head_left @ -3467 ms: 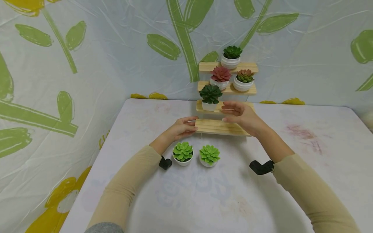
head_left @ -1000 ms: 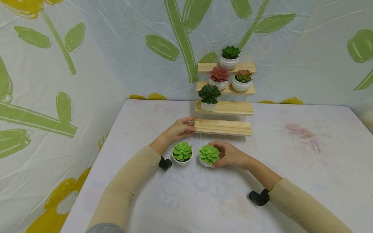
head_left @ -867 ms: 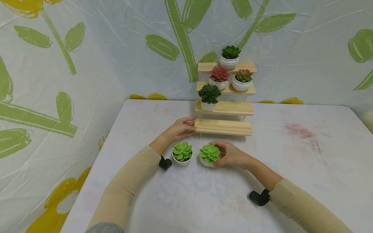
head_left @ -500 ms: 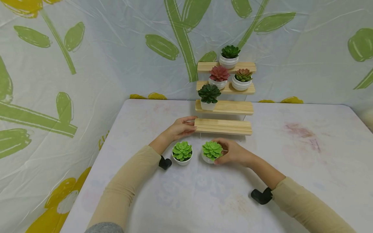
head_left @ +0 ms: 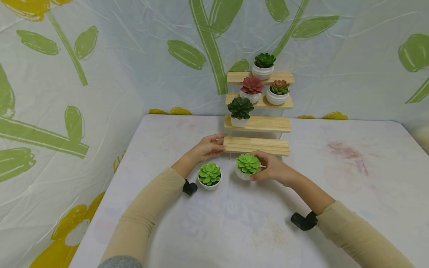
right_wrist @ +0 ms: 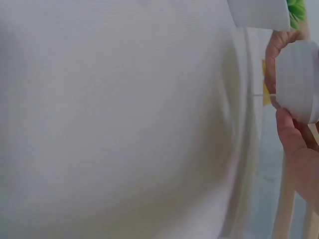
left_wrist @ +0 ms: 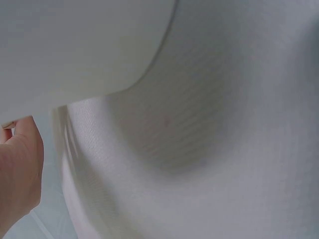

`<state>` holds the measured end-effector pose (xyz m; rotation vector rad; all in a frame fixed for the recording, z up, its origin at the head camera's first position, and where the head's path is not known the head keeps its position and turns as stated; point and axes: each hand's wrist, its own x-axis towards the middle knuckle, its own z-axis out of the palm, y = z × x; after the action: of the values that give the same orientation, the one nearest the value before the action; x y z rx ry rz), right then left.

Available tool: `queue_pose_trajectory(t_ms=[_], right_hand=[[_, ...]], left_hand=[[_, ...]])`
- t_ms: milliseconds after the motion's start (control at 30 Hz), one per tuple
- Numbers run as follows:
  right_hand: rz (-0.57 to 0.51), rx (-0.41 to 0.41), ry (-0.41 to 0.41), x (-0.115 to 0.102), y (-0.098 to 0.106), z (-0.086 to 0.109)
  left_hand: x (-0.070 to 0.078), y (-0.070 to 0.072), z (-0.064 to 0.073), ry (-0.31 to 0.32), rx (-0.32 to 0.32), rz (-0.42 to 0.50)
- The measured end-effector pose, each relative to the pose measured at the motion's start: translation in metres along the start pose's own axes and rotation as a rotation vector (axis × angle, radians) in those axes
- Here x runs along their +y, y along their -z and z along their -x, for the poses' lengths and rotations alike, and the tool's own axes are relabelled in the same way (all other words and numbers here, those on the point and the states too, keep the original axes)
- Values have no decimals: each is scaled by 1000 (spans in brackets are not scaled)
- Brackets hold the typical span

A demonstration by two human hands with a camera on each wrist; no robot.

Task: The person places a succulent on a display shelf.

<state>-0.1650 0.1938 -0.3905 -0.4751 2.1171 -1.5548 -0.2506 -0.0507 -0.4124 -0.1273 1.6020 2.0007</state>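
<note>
My right hand [head_left: 275, 170] grips a light green succulent in a white pot [head_left: 248, 164], fingers and thumb around the pot's right side. In the right wrist view the held pot [right_wrist: 295, 82] shows its side, with my right thumb [right_wrist: 289, 130] against it. The pot hangs just above the table, in front of the lowest tier. My left hand [head_left: 207, 148] holds the left end of the lowest plank of a wooden tiered stand [head_left: 256, 145]. A second light green potted succulent [head_left: 209, 175] stands on the table by the left wrist.
Higher planks bear a dark green succulent [head_left: 240, 109], a red one [head_left: 252, 86], a green-red one [head_left: 279, 89] and a green one on top [head_left: 264, 63]. Behind the white table [head_left: 335, 167] hangs a leaf-patterned cloth [head_left: 134, 56].
My right hand came down from the stand to the right-hand light green succulent, took hold of it and raised it toward the lowest plank. My left hand stayed at the stand.
</note>
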Motion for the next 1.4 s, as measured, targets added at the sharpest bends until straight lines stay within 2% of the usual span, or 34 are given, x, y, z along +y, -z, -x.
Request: queue_pose_trajectory(t_ms=[733, 1033, 1300, 1400], right_hand=[[24, 147, -44, -32, 36, 3], [25, 237, 12, -37, 56, 0], [30, 306, 30, -40, 65, -4], [24, 314, 11, -44, 68, -4]], left_hand=[[-1, 2, 0, -21, -37, 12], [-1, 2, 0, -14, -24, 6], [0, 2, -2, 7, -15, 13], [0, 2, -2, 8, -16, 11]])
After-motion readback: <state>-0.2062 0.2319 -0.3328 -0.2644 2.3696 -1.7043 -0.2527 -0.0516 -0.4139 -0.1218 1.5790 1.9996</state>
